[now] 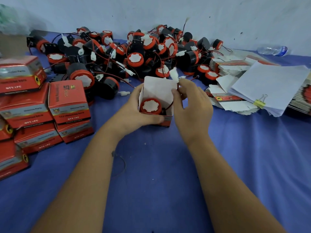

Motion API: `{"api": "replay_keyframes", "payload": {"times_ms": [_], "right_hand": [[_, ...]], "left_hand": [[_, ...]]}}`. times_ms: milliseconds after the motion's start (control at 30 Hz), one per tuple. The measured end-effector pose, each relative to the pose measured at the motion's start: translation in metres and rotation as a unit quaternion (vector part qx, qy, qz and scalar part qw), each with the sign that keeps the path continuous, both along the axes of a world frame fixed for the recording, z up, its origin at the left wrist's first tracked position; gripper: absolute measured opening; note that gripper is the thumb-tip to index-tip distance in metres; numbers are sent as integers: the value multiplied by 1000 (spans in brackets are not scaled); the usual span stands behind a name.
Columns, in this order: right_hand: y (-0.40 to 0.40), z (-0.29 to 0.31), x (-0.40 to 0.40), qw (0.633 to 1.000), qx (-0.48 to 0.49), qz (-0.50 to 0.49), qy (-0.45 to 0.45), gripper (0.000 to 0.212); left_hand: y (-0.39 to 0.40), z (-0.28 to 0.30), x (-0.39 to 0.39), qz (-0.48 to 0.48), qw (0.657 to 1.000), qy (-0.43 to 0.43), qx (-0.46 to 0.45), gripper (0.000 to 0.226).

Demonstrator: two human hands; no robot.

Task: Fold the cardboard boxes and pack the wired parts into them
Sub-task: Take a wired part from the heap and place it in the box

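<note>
The open box [155, 101] stands upright on the blue cloth [159, 165], mouth up and white inside, its back flap raised, and the left hand [134, 108] wraps its fingers around the left wall and lower front edge. Inside it sits a wired part [150, 105], a black body with a red ring and white disc (the disc faces up, toward the person). The right hand [191, 105] pinches the part's thin wire just beside the box's right wall, and the white connector [174, 75] points up above the fingers.
</note>
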State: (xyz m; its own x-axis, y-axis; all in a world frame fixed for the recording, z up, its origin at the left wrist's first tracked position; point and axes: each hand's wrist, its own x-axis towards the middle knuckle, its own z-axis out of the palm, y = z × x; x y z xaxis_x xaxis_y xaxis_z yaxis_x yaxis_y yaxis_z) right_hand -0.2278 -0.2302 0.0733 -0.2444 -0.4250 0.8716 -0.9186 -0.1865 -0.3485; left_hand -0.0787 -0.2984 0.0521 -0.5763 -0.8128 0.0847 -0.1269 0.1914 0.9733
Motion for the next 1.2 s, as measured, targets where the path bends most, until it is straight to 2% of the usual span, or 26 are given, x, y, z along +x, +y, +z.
{"api": "replay_keyframes", "payload": {"times_ms": [67, 133, 200, 233, 300, 400, 500, 567, 667, 767, 833, 900, 967, 1000, 1067, 1133, 1200], "right_hand": [[1, 3, -1, 990, -40, -20, 131, 2], [2, 7, 1, 984, -28, 2, 179, 7], [5, 10, 7, 985, 72, 21, 155, 17], [4, 9, 9, 977, 159, 16, 141, 22], [2, 6, 8, 938, 322, -2, 130, 21], [2, 9, 7, 919, 387, 29, 68, 17], [6, 16, 9, 911, 397, 101, -43, 20], [6, 18, 9, 903, 405, 123, -78, 26], [7, 17, 10, 898, 421, 117, -49, 27], [7, 17, 15, 900, 423, 108, -5, 21], [7, 22, 14, 927, 356, 116, -27, 16], [7, 31, 8, 955, 250, 124, -102, 9], [8, 38, 1, 962, 186, 126, -157, 8], [10, 40, -3, 962, 183, 121, -163, 11], [12, 41, -6, 954, 208, 137, -168, 10], [14, 42, -3, 934, 227, 177, -212, 11], [14, 44, 2, 887, 243, 244, -308, 15]], "left_hand": [[-1, 0, 4, -17, 999, -31, -38, 96], [2, 0, 3, 19, 997, -34, -61, 84], [4, -2, 2, 62, 995, -24, -70, 71], [5, -4, 1, 79, 994, -16, -70, 68], [5, -4, -1, 98, 993, 0, -70, 66], [6, -4, -2, 109, 991, 5, -77, 63], [5, -2, -1, 100, 993, -4, -64, 61], [2, 1, 0, 87, 996, 17, -15, 51], [0, 1, -4, 106, 991, 69, 46, 32], [3, -4, -11, 173, 984, 40, -4, 21], [4, -4, -14, 193, 980, 40, -23, 22], [2, -4, -14, 195, 980, 39, -27, 23], [1, -5, -14, 194, 980, 42, -23, 23], [1, -5, -14, 198, 979, 41, -24, 24], [3, -4, -15, 203, 978, 35, -28, 24], [4, -4, -15, 207, 977, 33, -31, 24], [5, -3, -15, 209, 977, 30, -30, 25]]}}
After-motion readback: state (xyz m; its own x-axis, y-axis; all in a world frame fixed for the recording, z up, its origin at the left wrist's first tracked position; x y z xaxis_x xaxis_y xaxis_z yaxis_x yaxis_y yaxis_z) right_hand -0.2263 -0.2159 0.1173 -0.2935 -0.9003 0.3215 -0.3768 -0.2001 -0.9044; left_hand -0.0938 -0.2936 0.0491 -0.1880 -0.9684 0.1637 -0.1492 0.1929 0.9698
